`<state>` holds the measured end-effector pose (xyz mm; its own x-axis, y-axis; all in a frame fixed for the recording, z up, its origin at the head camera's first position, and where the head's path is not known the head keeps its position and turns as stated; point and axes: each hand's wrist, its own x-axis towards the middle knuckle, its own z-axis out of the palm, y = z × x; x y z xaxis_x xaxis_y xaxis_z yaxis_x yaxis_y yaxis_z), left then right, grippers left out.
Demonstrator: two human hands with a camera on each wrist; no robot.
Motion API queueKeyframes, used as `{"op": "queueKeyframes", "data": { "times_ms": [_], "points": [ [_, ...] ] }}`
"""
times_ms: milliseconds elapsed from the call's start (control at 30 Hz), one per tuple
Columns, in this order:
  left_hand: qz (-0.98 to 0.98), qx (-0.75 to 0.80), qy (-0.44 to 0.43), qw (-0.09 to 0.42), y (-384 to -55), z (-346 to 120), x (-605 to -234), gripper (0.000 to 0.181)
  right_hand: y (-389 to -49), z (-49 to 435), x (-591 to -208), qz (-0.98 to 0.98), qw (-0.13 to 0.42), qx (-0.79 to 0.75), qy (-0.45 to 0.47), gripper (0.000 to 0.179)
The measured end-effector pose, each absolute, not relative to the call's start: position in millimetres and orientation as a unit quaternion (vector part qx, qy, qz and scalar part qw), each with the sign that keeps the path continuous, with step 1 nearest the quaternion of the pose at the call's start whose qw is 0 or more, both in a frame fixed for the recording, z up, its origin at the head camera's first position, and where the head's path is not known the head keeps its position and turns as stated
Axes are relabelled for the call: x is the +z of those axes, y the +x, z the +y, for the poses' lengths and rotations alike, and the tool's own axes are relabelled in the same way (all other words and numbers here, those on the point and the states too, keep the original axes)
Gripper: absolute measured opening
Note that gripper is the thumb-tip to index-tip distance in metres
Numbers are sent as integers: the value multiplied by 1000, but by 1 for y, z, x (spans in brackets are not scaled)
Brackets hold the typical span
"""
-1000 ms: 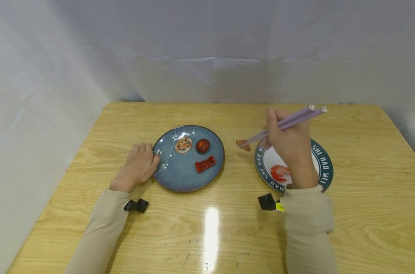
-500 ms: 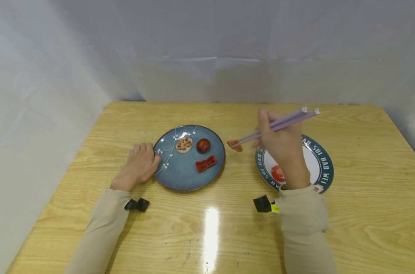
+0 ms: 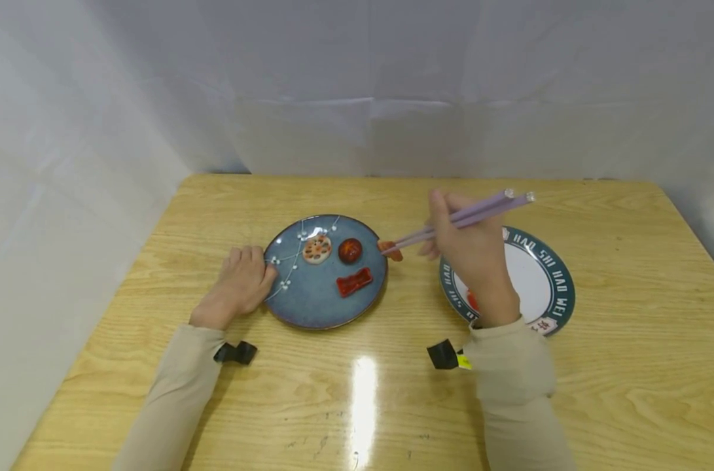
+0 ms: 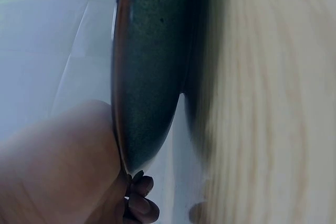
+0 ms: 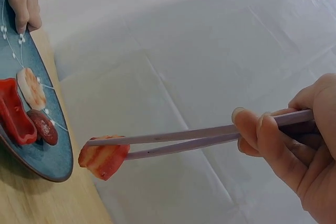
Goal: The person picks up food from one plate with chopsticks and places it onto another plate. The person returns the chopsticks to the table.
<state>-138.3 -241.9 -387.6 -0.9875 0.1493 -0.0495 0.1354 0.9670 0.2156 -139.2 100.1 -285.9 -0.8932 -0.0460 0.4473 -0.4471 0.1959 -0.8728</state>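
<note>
My left hand grips the left rim of a blue plate, thumb on top and fingertips curled underneath in the left wrist view. On that plate lie a lotus root slice, a round brown mushroom cap and a red, wavy-edged piece. My right hand holds a pair of purple chopsticks. Their tips pinch a striped red-orange piece like pork belly, held up by the blue plate's right rim.
Below my right hand stands a white plate with a green lettered rim. A red bit of the shrimp on it shows beside my wrist. Both plates stand on a wooden table, with a pale sheet hanging behind.
My right hand has moved left, carrying the striped piece in the chopsticks from between the plates to the blue plate's right rim. My left hand has stayed still.
</note>
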Motion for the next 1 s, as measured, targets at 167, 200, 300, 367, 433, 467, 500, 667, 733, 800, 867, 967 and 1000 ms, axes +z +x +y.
{"op": "queueKeyframes", "data": {
  "times_ms": [167,200,300,367,433,467,500,667,733,800,867,967,1000],
  "points": [
    [991,104,75,28,-138,-242,-387,28,-139,92,-287,-753,123,629,150,41],
    [991,103,76,26,-138,-242,-387,27,-139,90,-287,-753,116,631,150,41],
    [991,102,77,26,-138,-242,-388,28,-139,85,-288,-753,105,630,155,41],
    [992,102,76,27,-138,-242,-388,28,-138,81,-288,-755,104,627,161,40],
    [991,101,77,28,-138,-242,-388,28,-137,78,-288,-754,102,627,169,40],
    [991,102,77,29,-138,-242,-387,28,-137,76,-288,-751,102,629,174,40],
    [991,102,76,29,-138,-242,-387,28,-136,74,-288,-750,101,630,177,40],
    [991,105,76,30,-138,-241,-386,28,-134,68,-291,-744,90,636,187,39],
    [991,106,77,31,-138,-241,-386,28,-133,65,-291,-743,87,635,193,39],
    [991,106,77,32,-138,-241,-387,28,-132,64,-291,-746,87,629,201,39],
    [991,106,78,32,-138,-242,-387,28,-131,62,-291,-749,89,623,207,39],
    [991,106,78,30,-137,-241,-387,28,-130,59,-291,-756,81,615,210,40],
    [991,107,78,30,-138,-241,-387,28,-130,59,-291,-757,79,613,212,40]
  ]
}}
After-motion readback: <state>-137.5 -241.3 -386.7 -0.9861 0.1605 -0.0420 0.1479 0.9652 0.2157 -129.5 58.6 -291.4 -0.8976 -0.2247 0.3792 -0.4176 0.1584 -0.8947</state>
